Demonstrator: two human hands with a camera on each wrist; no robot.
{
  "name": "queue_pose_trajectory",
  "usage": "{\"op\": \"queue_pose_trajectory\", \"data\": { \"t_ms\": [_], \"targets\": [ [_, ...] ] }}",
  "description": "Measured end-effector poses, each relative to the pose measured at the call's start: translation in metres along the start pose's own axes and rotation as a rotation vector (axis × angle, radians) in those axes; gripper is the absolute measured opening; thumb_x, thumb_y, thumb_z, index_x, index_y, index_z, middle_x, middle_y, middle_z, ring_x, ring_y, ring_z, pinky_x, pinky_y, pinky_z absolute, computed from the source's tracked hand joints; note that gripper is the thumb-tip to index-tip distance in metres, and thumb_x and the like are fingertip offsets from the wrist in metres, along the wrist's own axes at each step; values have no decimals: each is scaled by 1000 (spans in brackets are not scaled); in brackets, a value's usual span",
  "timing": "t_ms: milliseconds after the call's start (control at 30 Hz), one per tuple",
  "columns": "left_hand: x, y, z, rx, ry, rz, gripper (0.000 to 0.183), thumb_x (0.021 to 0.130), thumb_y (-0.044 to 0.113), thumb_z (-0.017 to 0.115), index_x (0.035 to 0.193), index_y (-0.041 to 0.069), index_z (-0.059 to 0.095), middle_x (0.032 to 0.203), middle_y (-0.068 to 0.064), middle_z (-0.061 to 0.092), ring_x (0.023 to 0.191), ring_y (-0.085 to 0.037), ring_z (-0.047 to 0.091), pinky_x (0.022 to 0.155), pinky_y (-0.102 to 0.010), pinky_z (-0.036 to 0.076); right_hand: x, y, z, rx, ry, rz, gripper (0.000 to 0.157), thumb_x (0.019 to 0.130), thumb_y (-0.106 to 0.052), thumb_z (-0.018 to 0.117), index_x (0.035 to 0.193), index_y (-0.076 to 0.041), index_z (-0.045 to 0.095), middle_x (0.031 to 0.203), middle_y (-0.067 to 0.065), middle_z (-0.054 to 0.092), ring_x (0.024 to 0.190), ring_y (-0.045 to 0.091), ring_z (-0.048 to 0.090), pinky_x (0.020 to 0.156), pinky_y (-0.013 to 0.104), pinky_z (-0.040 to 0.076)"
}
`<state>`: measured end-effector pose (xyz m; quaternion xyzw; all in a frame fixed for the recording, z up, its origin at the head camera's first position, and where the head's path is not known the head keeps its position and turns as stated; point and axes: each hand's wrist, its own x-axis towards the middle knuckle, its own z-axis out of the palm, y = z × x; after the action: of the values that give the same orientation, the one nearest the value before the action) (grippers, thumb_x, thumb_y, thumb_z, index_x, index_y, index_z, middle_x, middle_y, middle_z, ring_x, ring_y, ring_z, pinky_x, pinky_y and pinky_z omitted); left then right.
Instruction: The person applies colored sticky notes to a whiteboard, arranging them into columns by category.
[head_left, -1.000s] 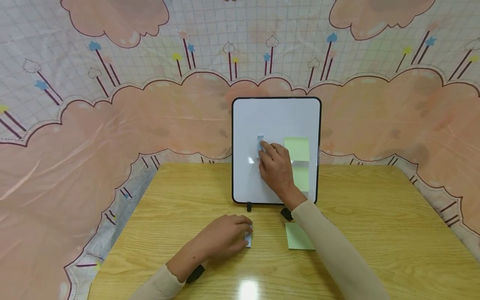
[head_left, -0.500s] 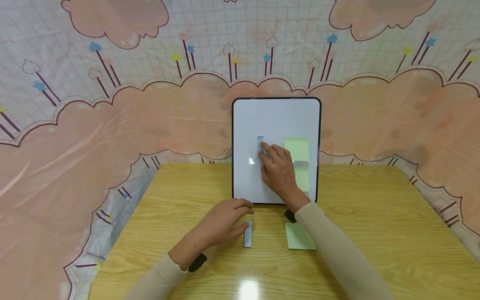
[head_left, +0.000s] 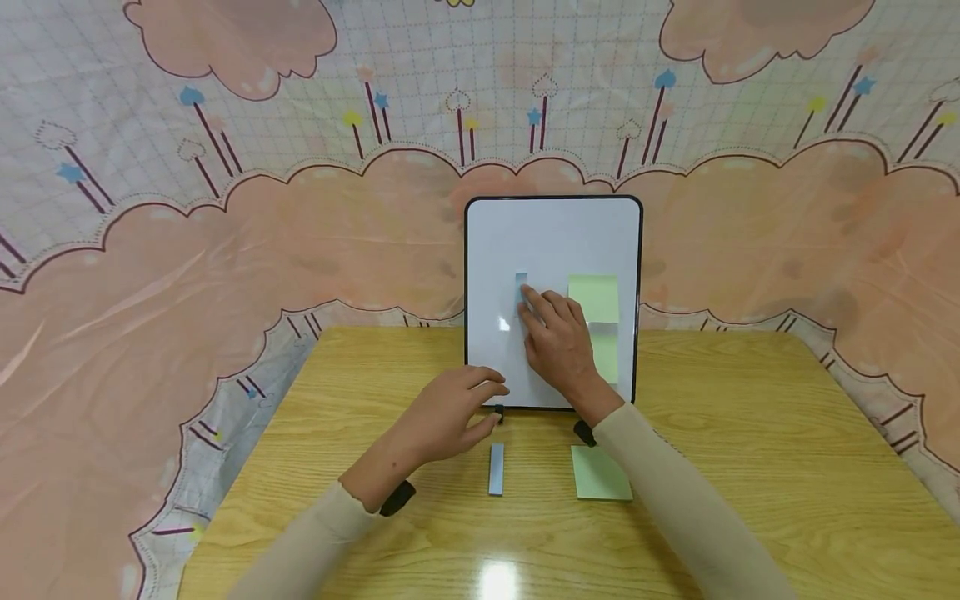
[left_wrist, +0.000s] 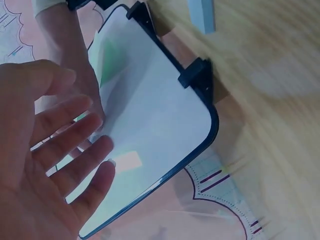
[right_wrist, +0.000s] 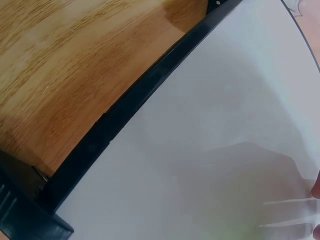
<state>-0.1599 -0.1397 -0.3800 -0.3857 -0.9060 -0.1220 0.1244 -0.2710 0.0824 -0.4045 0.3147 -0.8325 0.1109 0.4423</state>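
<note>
A white board [head_left: 555, 237] with a black frame stands upright on the table. My right hand [head_left: 558, 340] touches a narrow light-blue sticky note [head_left: 521, 278] on the board with its fingertips. Only the tips of its fingers [right_wrist: 317, 189] enter the right wrist view, beside their reflection. My left hand [head_left: 456, 417] is held in front of the board's lower left edge, fingers spread and holding nothing, as the left wrist view also shows. Below it on the table lies a narrow light-blue sticky note pad [head_left: 497, 469].
Two pale green sticky notes are on the board's right side, an upper one [head_left: 594, 297] and a lower one [head_left: 606, 358] partly behind my right hand. A green sticky note pad [head_left: 600, 473] lies on the table [head_left: 360, 367] by my right sleeve. Black feet [left_wrist: 197, 75] support the board.
My left hand has left the blue pad and moved up and forward to the board's lower edge. My right fingers have slid slightly to the right and down at the blue note.
</note>
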Motion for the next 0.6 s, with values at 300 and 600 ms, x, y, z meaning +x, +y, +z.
{"op": "queue_pose_trajectory", "data": {
  "t_ms": [300,600],
  "targets": [
    [19,-9,-9,64,163,38,39,99,26,75,135,9,70,139,-7,66,134,-27,59,111,-45,50,-2,0,-1,-9,-5,-7,36,92,-1,67,127,0,76,146,14,65,122,35,60,103,50,47],
    [33,-18,-11,167,214,17,52,103,38,69,145,9,63,149,-8,61,147,-30,49,116,-52,45,-3,-1,-1,-17,-1,-19,36,92,-2,69,127,0,76,147,14,64,122,35,60,103,50,46]
  ]
}}
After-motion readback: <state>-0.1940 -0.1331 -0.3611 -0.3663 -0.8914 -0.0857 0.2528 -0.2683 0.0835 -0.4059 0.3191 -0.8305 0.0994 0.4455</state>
